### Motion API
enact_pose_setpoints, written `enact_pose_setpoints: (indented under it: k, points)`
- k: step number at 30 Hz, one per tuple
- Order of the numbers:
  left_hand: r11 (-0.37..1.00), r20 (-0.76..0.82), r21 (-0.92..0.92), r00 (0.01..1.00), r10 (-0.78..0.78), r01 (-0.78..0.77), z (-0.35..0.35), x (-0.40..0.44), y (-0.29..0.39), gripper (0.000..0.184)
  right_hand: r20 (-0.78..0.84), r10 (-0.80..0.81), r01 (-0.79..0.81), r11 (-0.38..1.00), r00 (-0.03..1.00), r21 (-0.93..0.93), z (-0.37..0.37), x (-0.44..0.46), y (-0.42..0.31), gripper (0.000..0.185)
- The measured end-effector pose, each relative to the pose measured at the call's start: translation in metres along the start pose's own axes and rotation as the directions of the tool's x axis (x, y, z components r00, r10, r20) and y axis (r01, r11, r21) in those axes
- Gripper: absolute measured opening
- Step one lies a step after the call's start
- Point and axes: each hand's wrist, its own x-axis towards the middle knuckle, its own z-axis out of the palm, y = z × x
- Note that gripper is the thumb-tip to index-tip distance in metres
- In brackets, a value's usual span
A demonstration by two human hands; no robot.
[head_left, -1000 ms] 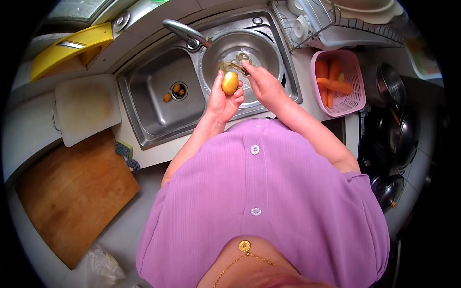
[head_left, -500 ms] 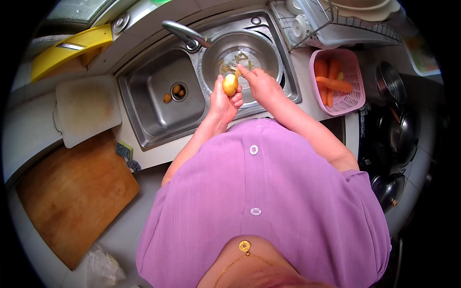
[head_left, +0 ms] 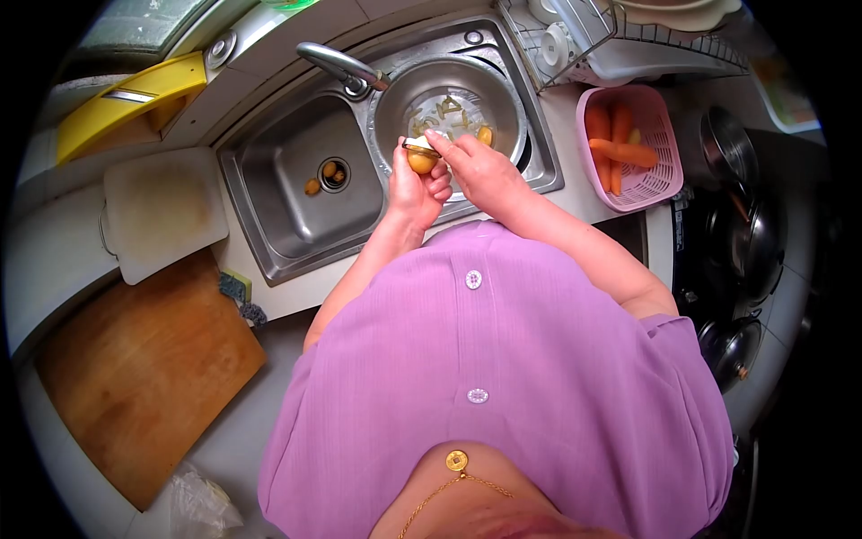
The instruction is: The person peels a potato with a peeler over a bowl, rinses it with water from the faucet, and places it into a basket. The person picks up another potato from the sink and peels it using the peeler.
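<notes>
My left hand (head_left: 415, 190) is closed round a yellow potato (head_left: 421, 163) at the near edge of the metal basin (head_left: 507, 99). Against the top of the potato lies a peeler (head_left: 420, 147), gripped by my right hand (head_left: 478, 169), whose fingers partly hide it. Peel strips (head_left: 449, 108) lie in the basin, which sits in the right sink bowl. Another yellow piece (head_left: 485, 135) shows just beyond my right hand. Several small potatoes (head_left: 312, 187) rest at the drain of the left sink bowl (head_left: 296, 220).
The faucet (head_left: 341, 63) arches behind the sink. A pink basket (head_left: 669, 153) of carrots (head_left: 622, 153) stands right, below a dish rack (head_left: 575, 54). Pans (head_left: 759, 242) are far right. A white board (head_left: 166, 211), wooden board (head_left: 148, 368) and sponge (head_left: 235, 286) lie left.
The peeler has moved left onto the top of the potato with my right hand. The yellow piece beyond my right hand has come into sight. The view has shifted slightly.
</notes>
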Motion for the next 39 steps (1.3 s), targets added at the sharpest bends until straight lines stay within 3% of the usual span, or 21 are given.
enact_pose_setpoints:
  k: [5, 9, 13, 15, 17, 21, 23, 27, 29, 32, 39]
  points:
    - [1.0, -0.05, -0.012, 0.999, -0.01, 0.009, 0.001, -0.001, -0.002, 0.05, -0.018, 0.101, -0.101, 0.995, 0.995, -0.019, 0.006, 0.001, 0.007, 0.056]
    - [1.0, -0.05, 0.002, 0.999, -0.001, 0.001, -0.004, 0.0, -0.002, 0.049, -0.031, 0.083, -0.084, 0.996, 0.996, -0.036, 0.011, 0.001, 0.014, 0.054]
    - [1.0, -0.037, 0.024, 0.999, 0.01, -0.009, 0.004, -0.01, 0.002, 0.049, 0.028, 0.228, -0.228, 0.974, 0.973, -0.014, 0.021, -0.008, 0.045, 0.046]
    - [0.997, 0.072, -0.041, 0.995, 0.064, -0.062, 0.012, -0.018, 0.008, 0.048, 0.055, 0.28, -0.281, 0.96, 0.958, -0.004, 0.022, -0.013, 0.052, 0.043]
    - [0.998, 0.065, -0.035, 0.997, 0.052, -0.05, 0.01, -0.016, 0.009, 0.05, 0.225, 0.46, -0.488, 0.868, 0.859, 0.089, 0.007, -0.009, 0.04, 0.041]
    - [1.0, 0.089, -0.03, 0.996, 0.0, 0.002, -0.003, -0.009, 0.006, 0.054, 0.224, 0.463, -0.484, 0.874, 0.858, 0.048, -0.001, 0.0, 0.032, 0.043]
    - [1.0, 0.06, -0.023, 0.998, -0.019, 0.021, 0.002, -0.01, 0.006, 0.055, -0.055, 0.2, -0.192, 0.973, 0.978, 0.131, 0.002, -0.001, 0.03, 0.047]
    - [0.999, 0.04, 0.04, 0.999, -0.008, 0.006, 0.003, -0.006, 0.004, 0.057, -0.023, 0.115, -0.112, 0.987, 0.993, 0.116, -0.005, -0.001, 0.008, 0.052]
    - [0.999, 0.036, 0.04, 0.999, 0.005, -0.007, 0.001, -0.005, 0.003, 0.053, 0.1, 0.021, -0.025, 0.999, 0.995, 0.042, -0.007, -0.002, 0.001, 0.055]
    - [0.995, -0.02, 0.081, 0.998, 0.056, -0.054, -0.001, -0.002, -0.001, 0.05, 0.081, 0.058, -0.049, 0.992, 0.995, -0.115, -0.008, -0.001, -0.001, 0.055]
    - [0.969, -0.064, 0.217, 0.988, 0.138, -0.121, 0.005, -0.013, -0.002, 0.046, 0.041, 0.192, -0.188, 0.977, 0.98, -0.097, 0.0, -0.004, 0.019, 0.051]
